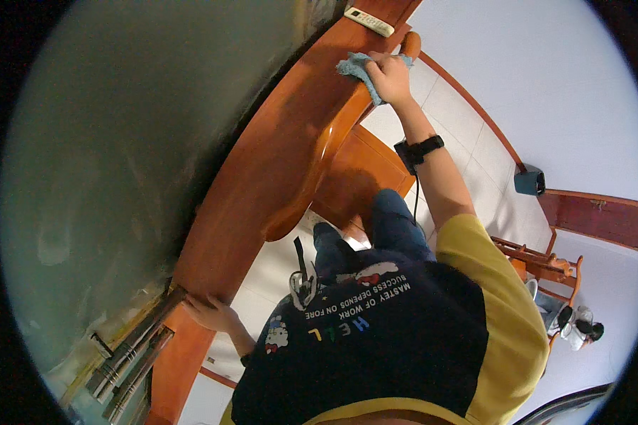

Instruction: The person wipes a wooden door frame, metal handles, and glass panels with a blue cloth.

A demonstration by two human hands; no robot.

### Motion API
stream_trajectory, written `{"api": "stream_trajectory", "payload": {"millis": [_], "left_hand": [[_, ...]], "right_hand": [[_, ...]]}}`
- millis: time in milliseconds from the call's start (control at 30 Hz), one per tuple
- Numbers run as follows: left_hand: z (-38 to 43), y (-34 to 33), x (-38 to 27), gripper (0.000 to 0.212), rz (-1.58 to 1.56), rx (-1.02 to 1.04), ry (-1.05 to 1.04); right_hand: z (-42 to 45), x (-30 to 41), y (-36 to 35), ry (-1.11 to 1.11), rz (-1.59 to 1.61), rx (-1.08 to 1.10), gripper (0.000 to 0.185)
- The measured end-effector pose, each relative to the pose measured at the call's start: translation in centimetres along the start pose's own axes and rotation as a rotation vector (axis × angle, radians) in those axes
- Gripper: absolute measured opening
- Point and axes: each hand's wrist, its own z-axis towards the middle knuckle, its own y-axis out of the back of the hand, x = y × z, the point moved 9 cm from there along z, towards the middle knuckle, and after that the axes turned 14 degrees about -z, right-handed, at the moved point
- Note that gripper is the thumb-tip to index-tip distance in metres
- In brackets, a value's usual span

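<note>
My right hand (391, 77) grips a bluish-grey cloth (355, 65) and presses it on the top of a curved, glossy wooden rail (327, 141). Part of the cloth is hidden under my fingers. The rail lies along the edge of a long reddish-brown wooden ledge (266, 154). Lower on the ledge, my left hand (210, 313) rests on the wood with its fingers spread and holds nothing. Its fingertips are beside the end of some dark metal bars (133, 345). A black strapped device (417, 151) with a cable sits on my right forearm.
A white remote control (369, 21) lies on the ledge beyond the cloth. A dark greenish pane (122, 159) borders the ledge. Below the rail is an orange-brown wooden panel (369, 164). A dark bin (529, 181) and a wooden chair (545, 260) bearing items stand on the right.
</note>
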Motion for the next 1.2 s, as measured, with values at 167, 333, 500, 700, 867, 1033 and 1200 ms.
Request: {"api": "stream_trajectory", "payload": {"millis": [167, 333, 500, 700, 867, 1033, 1200], "left_hand": [[-1.1, -1.8, -5.4, 0.053, -0.454, -0.047, 0.115], [-3.7, -2.9, -21.7, 0.046, -0.726, 0.154, -0.341], [-0.5, -3.0, -29.6, 0.018, -0.742, 0.298, -0.025], [0.7, -3.0, -28.8, 0.024, -0.254, 0.161, 0.249], [0.2, -2.9, -28.3, 0.02, -0.495, 0.119, 0.23], [0.5, -2.5, -29.9, 0.018, -0.657, 0.027, 0.165], [0.6, -2.9, -29.4, 0.015, -0.71, 0.069, 0.152]], "right_hand": [[-0.1, -1.1, -0.2, 0.117, 0.011, 0.03, 0.031], [0.7, -1.0, -0.9, 0.167, 0.049, 0.094, 0.034], [1.1, -1.2, -0.6, 0.169, 0.125, 0.087, 0.028], [2.6, -1.6, -0.1, 0.539, 0.223, 0.32, 0.027], [5.2, -7.2, -0.9, 0.702, 0.057, 0.307, 0.025], [6.2, -7.6, -0.6, 0.739, 0.106, 0.273, 0.021], [6.4, -7.4, 0.1, 0.691, 0.075, 0.149, 0.023]]}}
